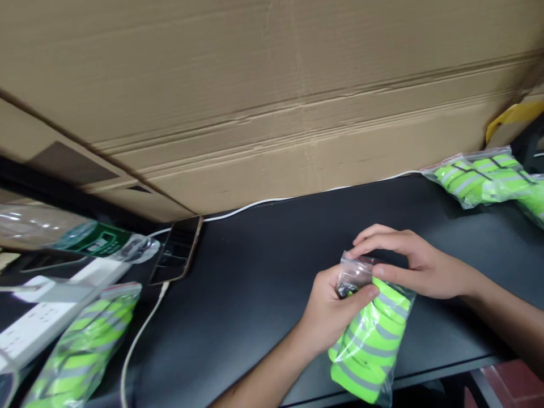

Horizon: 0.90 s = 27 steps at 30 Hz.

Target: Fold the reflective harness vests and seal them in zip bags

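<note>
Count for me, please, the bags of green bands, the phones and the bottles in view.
Bags of green reflective bands: 4 (the held bag, gripped by the left hand and the right hand; one at bottom left; two at far right, the last cut off by the edge)
Phone: 1
Plastic bottle: 1
Total: 6

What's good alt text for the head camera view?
Left hand and right hand pinch the top of a clear bag of neon green bands over a black table. Similar bags, a phone and a power strip lie nearby.
</note>
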Motion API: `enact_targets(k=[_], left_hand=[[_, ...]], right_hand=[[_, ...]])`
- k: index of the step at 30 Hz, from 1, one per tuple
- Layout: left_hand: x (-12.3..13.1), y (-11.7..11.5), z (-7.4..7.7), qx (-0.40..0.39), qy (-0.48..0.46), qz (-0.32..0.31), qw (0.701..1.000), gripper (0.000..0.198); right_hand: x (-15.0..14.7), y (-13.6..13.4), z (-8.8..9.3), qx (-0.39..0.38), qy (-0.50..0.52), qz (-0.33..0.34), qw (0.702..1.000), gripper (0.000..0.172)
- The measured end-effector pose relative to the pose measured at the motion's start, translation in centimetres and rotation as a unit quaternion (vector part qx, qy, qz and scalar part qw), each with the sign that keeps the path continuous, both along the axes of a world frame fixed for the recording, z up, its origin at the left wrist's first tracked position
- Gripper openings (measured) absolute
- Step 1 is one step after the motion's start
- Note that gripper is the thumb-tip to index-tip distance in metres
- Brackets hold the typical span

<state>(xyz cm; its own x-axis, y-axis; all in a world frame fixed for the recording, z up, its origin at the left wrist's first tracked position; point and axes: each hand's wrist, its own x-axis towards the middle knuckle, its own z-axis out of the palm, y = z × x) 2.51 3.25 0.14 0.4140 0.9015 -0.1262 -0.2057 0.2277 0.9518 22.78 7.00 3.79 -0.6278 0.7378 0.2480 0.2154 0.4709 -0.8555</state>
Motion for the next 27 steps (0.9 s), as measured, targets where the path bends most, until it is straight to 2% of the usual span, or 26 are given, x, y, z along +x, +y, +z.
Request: enact_targets(k=[4,9,13,17,21,27], left_hand=[[0.1,-0.4,-0.3,-0.027,-0.001,-0.01,1.0,0.023],[0.1,-0.3,-0.8,-0.094,0.0,0.074,0.993,0.039],[-0.3,0.7,-0.9,-0.058,0.017,0.149,0.987,0.027],[-0.9,1.6,-1.0,-0.022,0.015,0.212,0.977,0.016],[-1.2,1.9,-1.1,-0.007,0.009,0.229,0.973,0.016],[-1.5,1.9,-1.6,-0.009,0.032,0.245,0.969,0.017]], right_hand=[[-0.5,0.3,-0.9,-0.052,0.027,-0.01,0.998,0.027],[-0.6,0.4,-1.4,-0.12,0.104,-0.045,0.986,0.03],[0.1,0.2,-1.6,-0.129,0.076,-0.104,0.983,0.027],[1.2,0.4,-2.4,-0.226,0.011,-0.066,0.972,0.027],[1.9,1.0,-3.2,-0.296,0.036,-0.041,0.954,0.031],[1.5,1.1,-3.7,-0.283,0.047,-0.069,0.956,0.029]])
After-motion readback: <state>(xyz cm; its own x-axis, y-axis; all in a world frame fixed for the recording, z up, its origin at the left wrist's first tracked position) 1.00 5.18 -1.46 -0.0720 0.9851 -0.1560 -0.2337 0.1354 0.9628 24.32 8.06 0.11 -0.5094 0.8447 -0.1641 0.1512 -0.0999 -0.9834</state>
